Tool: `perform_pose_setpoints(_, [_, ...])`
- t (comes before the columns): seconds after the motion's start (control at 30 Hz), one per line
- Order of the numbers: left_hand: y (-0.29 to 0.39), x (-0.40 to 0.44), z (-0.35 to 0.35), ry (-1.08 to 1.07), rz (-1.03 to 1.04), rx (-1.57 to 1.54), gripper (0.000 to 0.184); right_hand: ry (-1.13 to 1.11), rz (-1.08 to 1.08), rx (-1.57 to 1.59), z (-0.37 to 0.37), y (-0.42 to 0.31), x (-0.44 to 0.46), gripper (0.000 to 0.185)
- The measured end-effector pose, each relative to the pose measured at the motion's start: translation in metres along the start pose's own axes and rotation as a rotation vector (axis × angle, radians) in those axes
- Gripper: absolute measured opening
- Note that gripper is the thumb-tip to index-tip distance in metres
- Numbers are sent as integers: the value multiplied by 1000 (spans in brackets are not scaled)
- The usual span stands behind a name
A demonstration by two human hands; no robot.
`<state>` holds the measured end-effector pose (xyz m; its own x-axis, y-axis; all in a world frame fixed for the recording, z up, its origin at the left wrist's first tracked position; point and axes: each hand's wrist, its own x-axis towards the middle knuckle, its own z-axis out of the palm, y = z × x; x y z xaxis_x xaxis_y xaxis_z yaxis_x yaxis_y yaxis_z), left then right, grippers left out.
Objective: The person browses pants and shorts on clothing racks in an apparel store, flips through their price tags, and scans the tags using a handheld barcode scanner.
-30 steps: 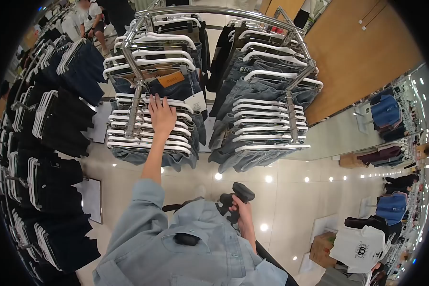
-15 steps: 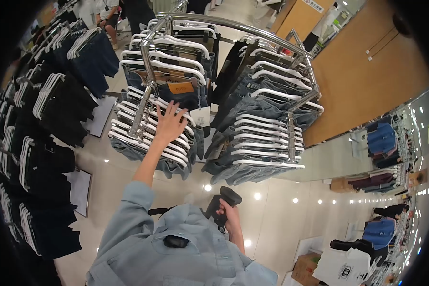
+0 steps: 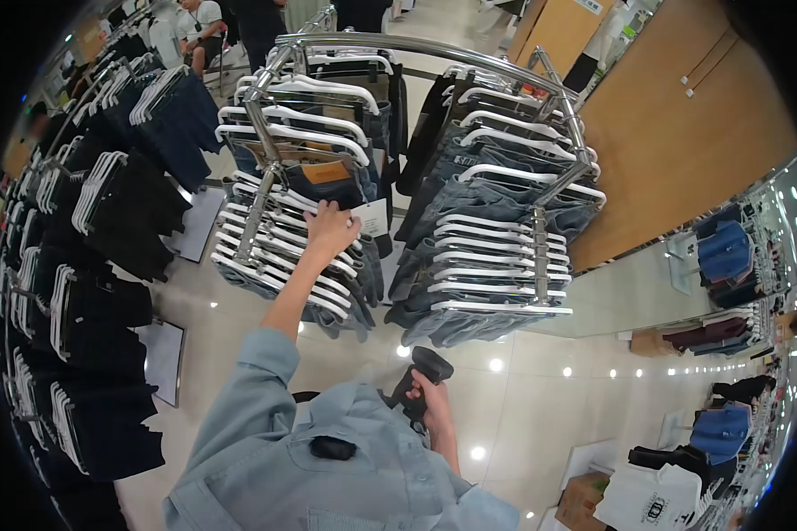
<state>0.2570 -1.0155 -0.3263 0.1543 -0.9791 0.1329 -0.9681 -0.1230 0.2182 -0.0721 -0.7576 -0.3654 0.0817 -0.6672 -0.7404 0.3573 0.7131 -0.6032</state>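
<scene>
My left hand (image 3: 331, 232) reaches over the left row of the chrome rack, its fingers curled over a white hanger (image 3: 299, 211) that carries jeans. Just beside those fingers hangs a white price tag (image 3: 371, 216). Behind it are dark jeans with an orange-brown waist patch (image 3: 327, 172). Low in front of my body, my right hand (image 3: 434, 403) grips a black handheld barcode scanner (image 3: 431, 363) by its handle. The scanner's head points up and away from me, apart from the clothes.
The chrome rack (image 3: 469, 55) has a second row of jeans (image 3: 496, 199) on white hangers at right. Dark trousers (image 3: 119, 319) line the left wall. A wooden panel (image 3: 682, 133) stands at right. A seated person (image 3: 202, 31) is at the far left.
My left hand's spread fingers have curled down onto the hanger, and the hand has shifted slightly right. The right hand still holds the scanner. The whole view has turned a little.
</scene>
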Motion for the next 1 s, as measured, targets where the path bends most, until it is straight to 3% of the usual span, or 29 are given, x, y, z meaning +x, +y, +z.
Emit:
perform_pose_setpoints(0.27, [2,1,7,173,-4,-47,39,94,-23,86,-24,4,-13,17])
perform_pose_setpoints(1.0, [0,-13,4,196,71,-114,45,63,-29,17,-7,10,-17,17])
